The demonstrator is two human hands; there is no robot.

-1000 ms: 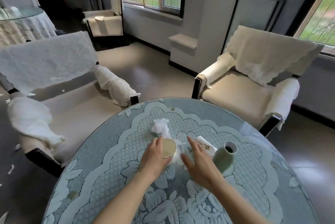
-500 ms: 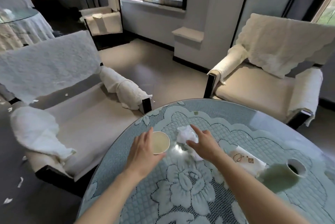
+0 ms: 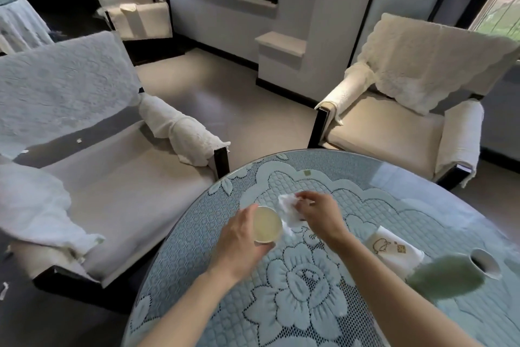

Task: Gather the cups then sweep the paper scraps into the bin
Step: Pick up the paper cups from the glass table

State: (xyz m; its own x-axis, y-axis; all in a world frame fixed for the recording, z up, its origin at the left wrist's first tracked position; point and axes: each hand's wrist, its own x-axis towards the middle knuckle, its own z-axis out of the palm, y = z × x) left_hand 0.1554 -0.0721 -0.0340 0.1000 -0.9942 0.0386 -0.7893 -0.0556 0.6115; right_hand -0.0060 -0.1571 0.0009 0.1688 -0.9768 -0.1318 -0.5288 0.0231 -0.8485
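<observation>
A pale paper cup (image 3: 266, 224) stands on the round table (image 3: 351, 166) with its mouth facing up. My left hand (image 3: 240, 242) grips it from the left side. Just to its right lies crumpled white paper (image 3: 288, 207). My right hand (image 3: 319, 213) has its fingers curled over this paper and pinches it. A small greenish scrap (image 3: 307, 173) lies near the table's far edge. Small white scraps (image 3: 79, 140) lie on the left armchair's seat and on the floor at the lower left. No bin is in sight.
A green vase (image 3: 453, 276) with a white rim and a white napkin packet (image 3: 394, 248) sit at the table's right. A covered armchair (image 3: 107, 178) stands close on the left, another armchair (image 3: 399, 121) behind the table. Open floor lies between them.
My right hand moved from beside the vase over to the crumpled paper and closed on it. My left hand kept hold of the cup. The view shifted left, so the vase now sits far right.
</observation>
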